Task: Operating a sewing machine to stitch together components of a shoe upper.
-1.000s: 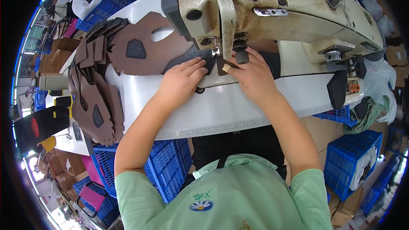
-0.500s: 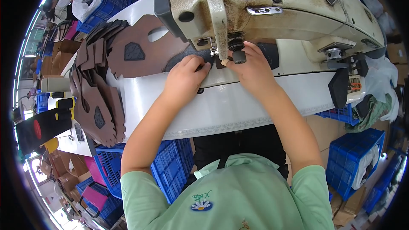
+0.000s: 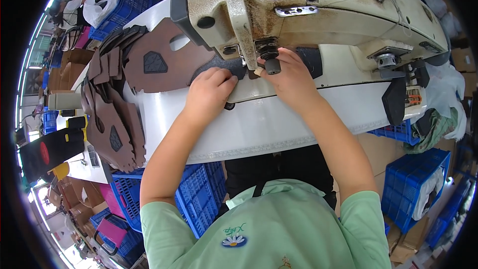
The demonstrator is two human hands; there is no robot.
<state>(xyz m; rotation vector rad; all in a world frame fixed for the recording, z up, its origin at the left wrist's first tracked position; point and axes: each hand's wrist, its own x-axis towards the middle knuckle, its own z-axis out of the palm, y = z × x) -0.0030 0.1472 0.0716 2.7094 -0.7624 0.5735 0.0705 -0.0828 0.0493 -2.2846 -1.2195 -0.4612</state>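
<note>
Brown panel (image 3: 179, 67), one: on the counter (image 3: 259, 129), back from the front edge, inner end at the sewing machine's (image 3: 318, 25) presser foot (image 3: 243, 61). Long axis roughly along that edge; broad end toward left edge.
Left hand (image 3: 211, 88): fingers bent over panel; pinch cannot be told.
Right hand (image 3: 289, 74): fingers partly hidden; grip cannot be told.
Step, apparently: stitching; next calls for steady guiding.

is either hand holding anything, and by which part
Cannot be told: the left hand rests on the grey part of the brown piece, and the sewing machine partly hides the right hand.
</note>
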